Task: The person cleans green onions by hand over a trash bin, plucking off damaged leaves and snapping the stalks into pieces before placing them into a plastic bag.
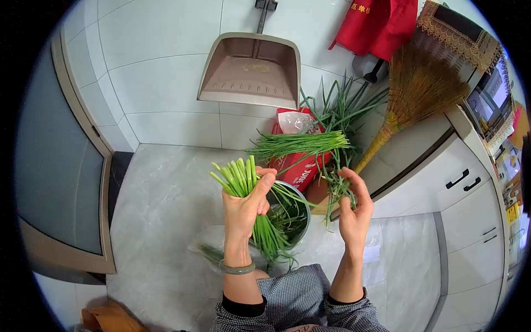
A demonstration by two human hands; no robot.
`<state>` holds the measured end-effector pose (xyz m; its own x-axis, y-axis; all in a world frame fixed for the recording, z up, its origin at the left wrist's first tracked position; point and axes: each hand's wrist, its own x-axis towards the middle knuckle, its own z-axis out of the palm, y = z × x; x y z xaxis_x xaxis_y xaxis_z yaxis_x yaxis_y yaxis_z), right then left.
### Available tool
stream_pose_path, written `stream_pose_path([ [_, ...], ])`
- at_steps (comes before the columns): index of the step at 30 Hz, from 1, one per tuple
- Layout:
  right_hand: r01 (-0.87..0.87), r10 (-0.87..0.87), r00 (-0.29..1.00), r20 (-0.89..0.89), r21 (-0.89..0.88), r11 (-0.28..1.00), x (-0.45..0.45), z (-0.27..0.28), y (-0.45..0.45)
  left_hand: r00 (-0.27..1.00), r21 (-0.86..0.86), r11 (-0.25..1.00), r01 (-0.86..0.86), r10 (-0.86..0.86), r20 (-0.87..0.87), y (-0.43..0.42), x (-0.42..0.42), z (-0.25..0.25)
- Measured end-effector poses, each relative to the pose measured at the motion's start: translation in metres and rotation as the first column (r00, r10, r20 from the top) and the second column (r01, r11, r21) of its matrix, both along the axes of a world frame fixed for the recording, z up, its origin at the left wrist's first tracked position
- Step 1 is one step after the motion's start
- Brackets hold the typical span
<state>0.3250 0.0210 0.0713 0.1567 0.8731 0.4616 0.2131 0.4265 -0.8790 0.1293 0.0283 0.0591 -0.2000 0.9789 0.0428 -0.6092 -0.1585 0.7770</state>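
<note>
My left hand (247, 207) is closed around a bunch of garlic chives (238, 176), pale cut ends up, green leaves (269, 235) hanging down past the wrist. Below and beside it stands a round bin (305, 227) with green scraps (291, 216) inside. My right hand (355, 214) is raised to the right of the bin, its thumb and index finger curved and apart. Wilted green strands (335, 188) show just beyond those fingers; whether they touch the hand I cannot tell. Another bundle of chives (298, 145) lies across a red box (301, 171).
Long green leaves (345, 105) stand behind the box. A straw broom (406, 94) leans at the right near white cabinets (470, 232). A dustpan (251, 69) hangs on the tiled wall. A plastic bag with greens (213, 253) lies on the floor; a door (61, 149) is left.
</note>
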Motion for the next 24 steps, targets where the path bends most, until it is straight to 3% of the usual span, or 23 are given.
stream_pose_path([
  [2, 0.031, -0.088, 0.947, 0.310, 0.182, 0.983, -0.003, 0.018, -0.001, 0.994, -0.005, 1.000, 0.023, -0.023, -0.106, 0.001, 0.000, -0.002],
  [4, -0.038, 0.010, 0.981, 0.195, 0.141, 0.989, -0.026, 0.038, -0.011, 0.988, -0.001, 0.999, 0.042, -0.041, -0.150, 0.002, 0.001, -0.004],
  [7, 0.155, -0.240, 0.943, 0.231, 0.334, 0.930, -0.030, 0.046, -0.007, 0.974, 0.047, 0.998, 0.030, -0.018, -0.226, 0.003, 0.003, -0.004],
  [11, 0.120, -0.134, 0.990, 0.046, 0.229, 0.966, -0.038, 0.047, -0.013, 0.947, 0.117, 0.993, 0.012, 0.026, -0.319, 0.000, 0.001, -0.001],
  [13, 0.119, -0.237, 0.874, 0.423, 0.286, 0.951, -0.047, 0.045, -0.011, 0.918, 0.155, 0.988, 0.012, 0.051, -0.394, 0.001, 0.002, -0.002],
  [14, 0.051, -0.150, 0.872, 0.466, 0.220, 0.974, -0.051, 0.039, -0.007, 0.899, 0.167, 0.986, 0.017, 0.058, -0.434, 0.001, 0.002, -0.003],
  [17, -0.104, 0.071, 0.931, 0.357, 0.076, 0.992, -0.051, 0.008, 0.004, 0.899, 0.181, 0.981, 0.065, 0.021, -0.437, 0.001, 0.003, -0.005],
  [20, -0.187, 0.159, 0.926, 0.343, 0.048, 0.981, -0.042, -0.001, 0.008, 0.837, 0.131, 0.988, 0.087, -0.001, -0.548, 0.001, 0.002, -0.004],
  [24, -0.254, 0.229, 0.939, 0.255, 0.073, 0.964, -0.033, -0.010, 0.015, 0.835, 0.103, 0.985, 0.136, -0.058, -0.547, 0.003, 0.003, -0.013],
])
